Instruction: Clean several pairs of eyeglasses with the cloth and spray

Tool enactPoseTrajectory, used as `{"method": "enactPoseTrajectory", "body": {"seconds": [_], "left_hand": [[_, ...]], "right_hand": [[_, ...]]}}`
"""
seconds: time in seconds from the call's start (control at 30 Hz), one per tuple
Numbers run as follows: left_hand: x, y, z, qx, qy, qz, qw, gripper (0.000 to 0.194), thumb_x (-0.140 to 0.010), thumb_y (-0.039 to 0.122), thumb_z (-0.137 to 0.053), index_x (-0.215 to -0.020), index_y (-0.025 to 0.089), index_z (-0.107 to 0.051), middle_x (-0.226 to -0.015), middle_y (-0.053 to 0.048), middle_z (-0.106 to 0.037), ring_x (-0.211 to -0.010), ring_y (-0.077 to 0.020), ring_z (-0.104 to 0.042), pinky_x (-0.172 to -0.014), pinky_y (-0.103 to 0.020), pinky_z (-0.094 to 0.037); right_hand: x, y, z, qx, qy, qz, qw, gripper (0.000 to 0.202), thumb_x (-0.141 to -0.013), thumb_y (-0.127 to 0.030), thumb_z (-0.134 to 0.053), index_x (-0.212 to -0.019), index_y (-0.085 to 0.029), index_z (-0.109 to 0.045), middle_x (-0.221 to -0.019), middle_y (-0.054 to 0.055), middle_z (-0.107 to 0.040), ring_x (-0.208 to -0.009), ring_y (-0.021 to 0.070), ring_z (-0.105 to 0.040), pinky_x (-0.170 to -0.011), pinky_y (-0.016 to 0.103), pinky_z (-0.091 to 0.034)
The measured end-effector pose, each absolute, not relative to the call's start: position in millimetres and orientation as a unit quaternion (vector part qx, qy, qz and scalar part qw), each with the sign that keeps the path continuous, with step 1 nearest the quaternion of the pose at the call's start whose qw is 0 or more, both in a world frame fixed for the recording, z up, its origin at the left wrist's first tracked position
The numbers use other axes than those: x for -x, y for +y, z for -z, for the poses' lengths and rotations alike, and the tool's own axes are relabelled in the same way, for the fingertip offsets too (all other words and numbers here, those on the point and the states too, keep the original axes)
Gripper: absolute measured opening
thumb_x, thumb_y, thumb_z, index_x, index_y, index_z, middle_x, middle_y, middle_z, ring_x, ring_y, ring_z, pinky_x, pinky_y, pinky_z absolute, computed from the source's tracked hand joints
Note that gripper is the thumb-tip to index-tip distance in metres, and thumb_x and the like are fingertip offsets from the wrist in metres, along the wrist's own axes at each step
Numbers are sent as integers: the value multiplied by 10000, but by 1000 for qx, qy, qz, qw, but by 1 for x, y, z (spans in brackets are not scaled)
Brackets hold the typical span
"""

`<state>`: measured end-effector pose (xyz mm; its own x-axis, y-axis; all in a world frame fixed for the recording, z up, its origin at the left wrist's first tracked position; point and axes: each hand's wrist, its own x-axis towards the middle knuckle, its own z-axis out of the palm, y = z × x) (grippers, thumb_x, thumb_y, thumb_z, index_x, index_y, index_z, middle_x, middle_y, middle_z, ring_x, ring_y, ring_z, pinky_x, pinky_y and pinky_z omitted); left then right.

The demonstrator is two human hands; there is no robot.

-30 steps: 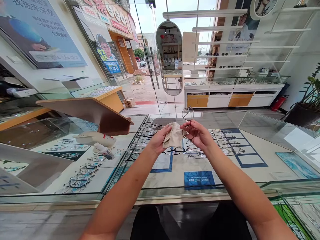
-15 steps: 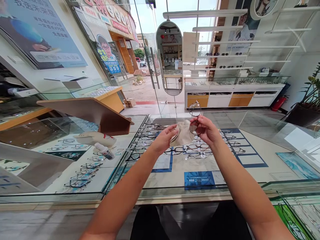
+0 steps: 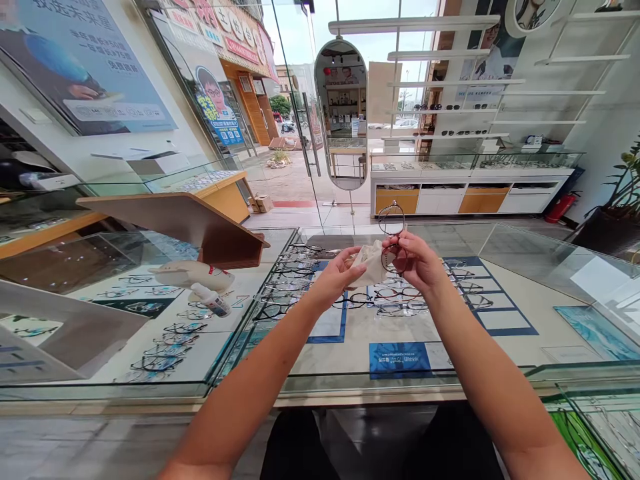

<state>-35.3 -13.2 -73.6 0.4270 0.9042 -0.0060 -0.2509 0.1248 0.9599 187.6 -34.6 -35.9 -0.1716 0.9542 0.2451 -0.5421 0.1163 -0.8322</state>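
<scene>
While the right hand (image 3: 417,262) is pinching the glasses (image 3: 391,233) upright above the glass case (image 3: 350,373), the left hand (image 3: 340,277) is closing on a cloth (image 3: 373,263) pressed against the lower lens. Step, as judged: wiping that lens. Next move likely calls for turning the frame to bring the upper lens to the cloth.

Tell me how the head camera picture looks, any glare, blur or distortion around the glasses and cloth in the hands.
Head view: bright, even daylight from the glass storefront; the eyeglasses in the right hand and the cloth in the left hand look fairly sharp; wide-angle bending shows on the glass display counter edges; reflections sheen its top; the far sky is washed out.
</scene>
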Motion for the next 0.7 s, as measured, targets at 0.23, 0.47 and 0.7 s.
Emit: {"method": "enactPoseTrajectory", "body": {"seconds": [0.23, 0.47, 0.7], "left_hand": [[31, -17, 72, -494, 325, -442, 675, 754, -697, 568, -996, -1279, 263, -626, -837, 43, -695, -560, -85, -560, -456, -168, -369], [34, -11, 77, -472, 308, -456, 689, 606, -725, 516, -998, -1109, 257, -607, -842, 52, -685, -594, -94, -605, -482, -178, -415], [32, -1, 84, -438, 297, -534, 659, 531, -740, 569, -983, -1058, 209, -756, -987, -33, -812, -921, -193, -751, -758, -244, -585]], "right_hand": [[-186, -34, 39, 223, -451, -625, 597, 309, -668, -403, -978, -810, -227, -769, -903, 51, -822, -835, 186, -745, -826, 301, -620], [-188, -35, 37, 226, -462, -617, 596, 292, -673, -402, -970, -799, -230, -770, -899, 56, -811, -864, 200, -742, -859, 327, -619], [-188, -38, 35, 231, -468, -606, 600, 278, -670, -397, -970, -799, -239, -781, -881, 54, -822, -841, 203, -739, -798, 320, -619]]}}
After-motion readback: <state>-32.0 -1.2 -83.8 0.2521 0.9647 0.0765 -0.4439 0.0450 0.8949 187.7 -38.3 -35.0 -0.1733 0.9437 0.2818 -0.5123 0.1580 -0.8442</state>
